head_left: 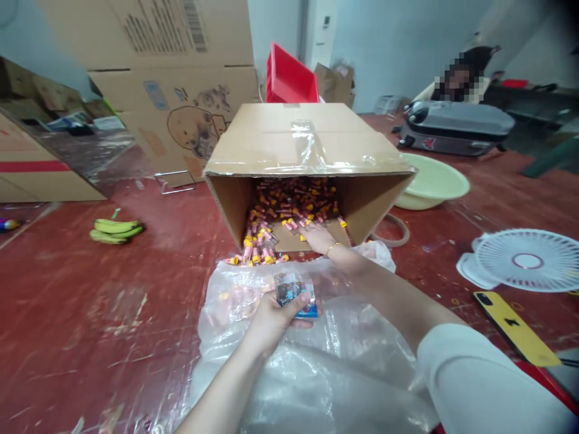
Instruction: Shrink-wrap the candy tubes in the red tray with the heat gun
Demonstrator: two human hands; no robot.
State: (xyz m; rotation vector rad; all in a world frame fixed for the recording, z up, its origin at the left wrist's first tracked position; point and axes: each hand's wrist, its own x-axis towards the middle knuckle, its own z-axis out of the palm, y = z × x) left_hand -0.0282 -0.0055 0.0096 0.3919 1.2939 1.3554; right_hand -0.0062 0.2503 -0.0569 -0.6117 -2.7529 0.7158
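Observation:
My left hand (271,319) is closed around a small stack of blue printed packets (289,292), thumb on top, above a clear plastic bag (335,361). A large cardboard box (307,141) lies on its side with its opening toward me. Inside it are many small pink tubes with yellow caps (294,199), some spilling out at its front left corner. My right hand (319,236), with a gold bracelet at the wrist, reaches to the box's opening. Its fingers stretch toward the tubes at the front; whether they hold one I cannot make out.
A pale green basin (434,184), a white fan grille (527,260) and a yellow phone (515,325) lie to the right. Bananas (115,230) lie on the red floor at left. Behind are a printed carton (158,108), a red bin (292,75), a grey suitcase (456,126) and a person.

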